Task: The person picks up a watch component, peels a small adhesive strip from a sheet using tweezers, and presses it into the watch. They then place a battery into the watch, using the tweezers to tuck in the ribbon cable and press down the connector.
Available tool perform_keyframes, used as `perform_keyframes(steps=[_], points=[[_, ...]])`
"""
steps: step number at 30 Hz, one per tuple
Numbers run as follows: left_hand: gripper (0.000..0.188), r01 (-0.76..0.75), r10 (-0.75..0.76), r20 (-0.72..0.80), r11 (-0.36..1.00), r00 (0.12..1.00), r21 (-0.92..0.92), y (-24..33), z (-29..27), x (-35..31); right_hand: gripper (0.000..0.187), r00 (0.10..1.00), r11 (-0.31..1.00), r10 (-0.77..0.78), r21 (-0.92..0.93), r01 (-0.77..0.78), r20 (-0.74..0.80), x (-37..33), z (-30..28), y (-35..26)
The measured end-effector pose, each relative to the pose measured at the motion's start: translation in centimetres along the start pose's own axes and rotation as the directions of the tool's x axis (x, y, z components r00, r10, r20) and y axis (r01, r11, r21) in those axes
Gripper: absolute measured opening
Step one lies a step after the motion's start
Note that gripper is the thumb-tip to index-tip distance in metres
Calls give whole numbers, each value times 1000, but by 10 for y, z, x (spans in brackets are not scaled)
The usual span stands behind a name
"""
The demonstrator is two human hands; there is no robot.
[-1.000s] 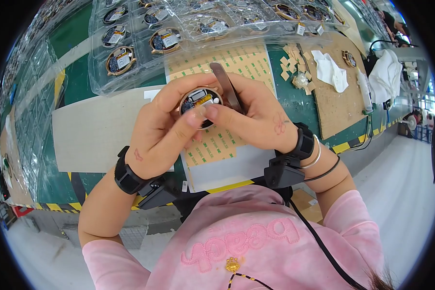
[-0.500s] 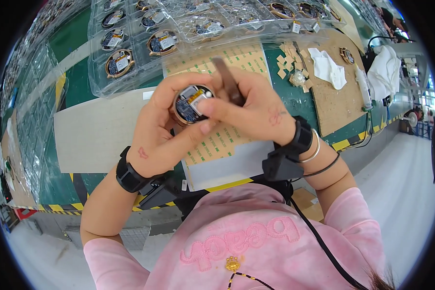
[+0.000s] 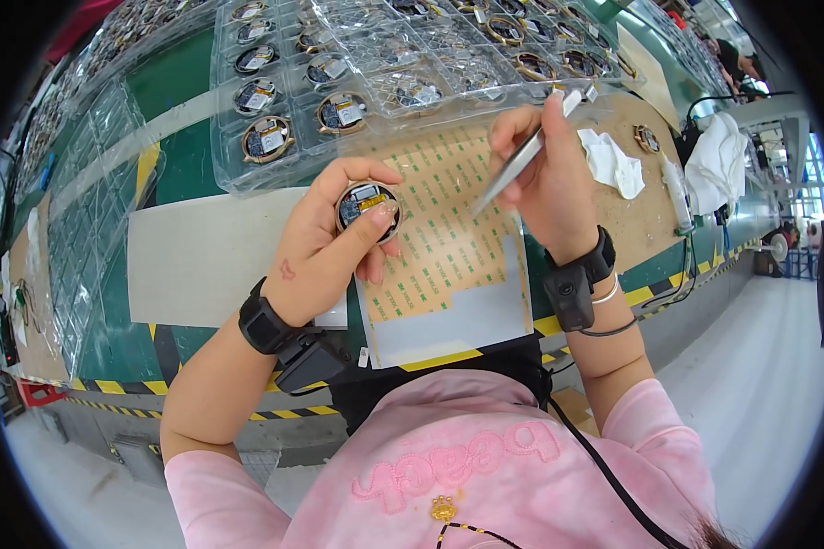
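My left hand (image 3: 307, 242) is wrapped round a watch case (image 3: 357, 210), a round gold-rimmed body with its circuit board and battery facing up. The thumb lies across the battery side of it. To the right, my right hand (image 3: 563, 188) grips a pair of metal tweezers (image 3: 520, 166). Their tips slant down and left, over a tan adhesive sheet (image 3: 449, 265) with rows of green print. Part of that sheet is peeled to its pale backing. Whether anything sits between the tweezer tips is too small to tell.
Clear plastic trays (image 3: 238, 169) full of watch cases line the far side. A beige board (image 3: 215, 265) lies at left. On a brown board (image 3: 645, 206) at right are a white cloth (image 3: 613, 165) and another watch case (image 3: 647, 138). A white bottle (image 3: 676, 194) stands beside it.
My right hand has left the watch case and moved right. The tweezers have swung from pointing up to pointing down-left over the sheet. My left hand keeps its hold.
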State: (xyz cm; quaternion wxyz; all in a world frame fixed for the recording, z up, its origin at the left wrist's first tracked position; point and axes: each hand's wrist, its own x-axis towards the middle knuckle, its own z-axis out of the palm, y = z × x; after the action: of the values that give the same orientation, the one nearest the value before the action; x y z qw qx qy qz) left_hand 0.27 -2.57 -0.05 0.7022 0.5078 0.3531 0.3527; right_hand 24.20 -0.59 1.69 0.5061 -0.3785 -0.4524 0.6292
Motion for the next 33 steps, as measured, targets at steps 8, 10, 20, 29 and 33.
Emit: perform_keyframes(steps=[8,10,20,29,33], points=[[27,-50,50,-10,998,999,-41,0,-2,1,14,970,988,-128,110,107,207,3,-4,8],[27,-67,64,-41,994,997,-82,-2,-2,5,15,959,979,-141,179,97,246,4,-4,8],[27,-176,172,-100,984,980,-35,17,-13,-1,18,937,975,208,-131,-177,282,-6,14,-1],[26,-330,274,-270,925,923,-190,33,-38,-1,20,828,900,396,-347,-264,396,0,67,15],[27,-280,236,-275,951,932,-134,39,-37,-9,21,924,921,303,-321,-222,232,9,75,20]])
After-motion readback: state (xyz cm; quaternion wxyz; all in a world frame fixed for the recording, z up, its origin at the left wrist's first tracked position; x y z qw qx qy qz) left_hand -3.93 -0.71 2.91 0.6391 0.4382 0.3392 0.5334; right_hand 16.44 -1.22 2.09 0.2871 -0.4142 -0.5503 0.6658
